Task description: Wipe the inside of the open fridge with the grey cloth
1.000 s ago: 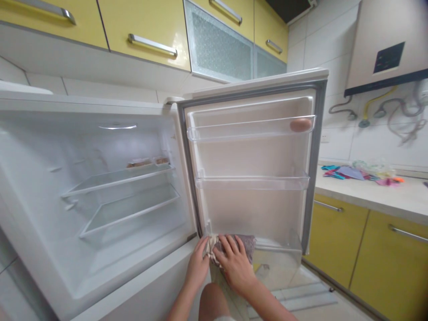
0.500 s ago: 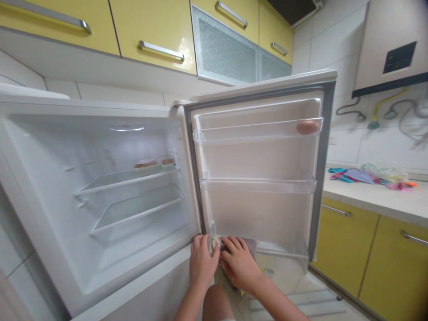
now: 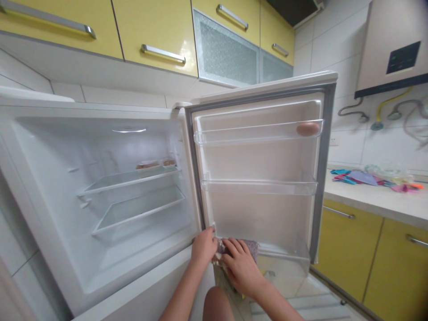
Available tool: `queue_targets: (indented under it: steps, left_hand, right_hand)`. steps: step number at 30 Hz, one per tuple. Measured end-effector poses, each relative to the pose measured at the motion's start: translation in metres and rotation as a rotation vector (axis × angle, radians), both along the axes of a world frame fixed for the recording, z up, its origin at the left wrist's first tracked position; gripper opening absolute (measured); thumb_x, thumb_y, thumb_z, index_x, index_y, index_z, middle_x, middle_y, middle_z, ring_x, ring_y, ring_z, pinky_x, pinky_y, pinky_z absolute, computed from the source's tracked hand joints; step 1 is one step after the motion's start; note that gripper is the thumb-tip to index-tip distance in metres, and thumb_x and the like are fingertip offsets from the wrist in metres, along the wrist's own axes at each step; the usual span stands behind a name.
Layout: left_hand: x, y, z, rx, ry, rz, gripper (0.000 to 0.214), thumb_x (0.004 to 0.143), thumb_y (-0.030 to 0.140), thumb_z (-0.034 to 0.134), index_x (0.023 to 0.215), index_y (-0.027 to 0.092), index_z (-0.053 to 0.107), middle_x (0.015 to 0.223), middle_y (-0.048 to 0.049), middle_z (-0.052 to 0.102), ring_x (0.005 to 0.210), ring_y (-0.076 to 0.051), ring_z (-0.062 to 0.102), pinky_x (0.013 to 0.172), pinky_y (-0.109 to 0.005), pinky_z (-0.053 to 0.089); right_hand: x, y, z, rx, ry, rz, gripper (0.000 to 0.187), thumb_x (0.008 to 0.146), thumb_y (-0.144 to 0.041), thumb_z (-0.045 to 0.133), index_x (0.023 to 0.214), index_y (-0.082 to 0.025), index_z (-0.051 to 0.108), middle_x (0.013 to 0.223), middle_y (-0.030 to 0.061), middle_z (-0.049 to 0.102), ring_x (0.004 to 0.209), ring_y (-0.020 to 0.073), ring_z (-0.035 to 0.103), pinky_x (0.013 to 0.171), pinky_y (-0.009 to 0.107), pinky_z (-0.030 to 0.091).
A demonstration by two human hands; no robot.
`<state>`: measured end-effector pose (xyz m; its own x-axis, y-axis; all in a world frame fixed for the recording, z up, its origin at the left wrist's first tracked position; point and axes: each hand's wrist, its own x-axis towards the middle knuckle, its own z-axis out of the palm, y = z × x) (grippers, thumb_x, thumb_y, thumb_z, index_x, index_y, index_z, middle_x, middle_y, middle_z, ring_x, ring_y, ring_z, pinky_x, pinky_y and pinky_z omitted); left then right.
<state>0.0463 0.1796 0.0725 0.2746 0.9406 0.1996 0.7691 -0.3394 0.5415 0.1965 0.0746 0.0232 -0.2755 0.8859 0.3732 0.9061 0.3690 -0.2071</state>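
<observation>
At the bottom hinge-side corner of the open fridge door [image 3: 264, 218], my left hand [image 3: 204, 246] is closed, its fingertips by a small bracket of the lowest door shelf. What those fingers hold, if anything, is hidden. Close beside it, my right hand [image 3: 241, 264] curls over a grey-brown patterned cloth [image 3: 251, 249], pressing it against the clear lowest door shelf [image 3: 290, 263]. A paler piece of the cloth shows between the two hands. To the left is the lit fridge compartment [image 3: 60, 214], with two glass shelves [image 3: 143, 209].
A brown egg [image 3: 307, 129] lies in the top door rack [image 3: 247, 133]. Small packs [image 3: 149, 165] sit on the upper glass shelf. On the right, colourful cloths and plastic [image 3: 364, 177] lie on the counter [image 3: 344, 191]. Yellow cabinets [image 3: 157, 26] hang above; my knee [image 3: 216, 303] is below.
My left hand has shifted up to the shelf bracket, away from the pale bit of cloth it was pinching. My right hand stays on the cloth, its fingers now flatter. The view has tilted slightly.
</observation>
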Motion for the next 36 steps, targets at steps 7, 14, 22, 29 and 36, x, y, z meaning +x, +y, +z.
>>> queue_targets:
  steps: [7,14,22,29,36]
  left_hand:
    - [-0.021,0.009,-0.041,-0.272,-0.457,0.094,0.034,0.089,0.031,0.049,0.116,0.016,0.063,0.088,-0.0067,0.075,0.076,-0.016,0.070,0.069,-0.027,0.053]
    - [-0.029,0.004,-0.065,-0.340,-0.627,0.025,0.055,0.085,0.050,0.052,0.131,0.019,0.059,0.089,-0.0047,0.074,0.071,-0.016,0.068,0.065,-0.028,0.054]
    - [-0.032,0.028,-0.040,-0.152,-0.291,-0.129,0.038,0.081,0.010,0.045,0.102,0.019,0.075,0.110,-0.0073,0.078,0.105,-0.019,0.069,0.098,-0.031,0.049]
    - [-0.035,0.029,-0.028,-0.106,-0.094,-0.154,0.041,0.080,0.006,0.046,0.106,0.019,0.075,0.114,-0.0080,0.077,0.108,-0.020,0.068,0.099,-0.030,0.046]
    - [-0.034,0.016,-0.033,-0.085,0.005,-0.162,0.051,0.079,0.009,0.048,0.125,0.019,0.066,0.098,-0.0058,0.076,0.088,-0.017,0.068,0.082,-0.025,0.046]
  right_hand:
    - [0.004,-0.001,0.003,-0.005,0.061,0.020,0.031,0.094,-0.033,0.052,0.123,-0.029,0.063,0.159,0.0029,0.043,0.147,0.0260,0.034,0.124,0.045,0.019]
    - [0.003,0.012,0.022,-0.073,-0.037,-0.185,0.055,0.087,-0.026,0.058,0.141,-0.025,0.049,0.155,0.0134,0.047,0.139,0.0318,0.046,0.111,0.049,0.041]
    - [-0.033,0.069,0.041,-0.324,-0.146,-0.273,0.037,0.093,-0.040,0.064,0.121,-0.016,0.063,0.116,0.0096,0.069,0.100,0.0220,0.068,0.087,0.043,0.058]
    - [-0.023,0.060,0.034,-0.321,-0.152,-0.278,0.040,0.093,-0.046,0.064,0.120,-0.018,0.063,0.115,0.0095,0.070,0.099,0.0224,0.069,0.088,0.044,0.057]
    - [0.054,0.020,0.028,-0.276,-0.168,-0.342,0.042,0.077,-0.048,0.074,0.109,-0.022,0.068,0.105,0.0156,0.076,0.097,0.0349,0.073,0.078,0.040,0.052]
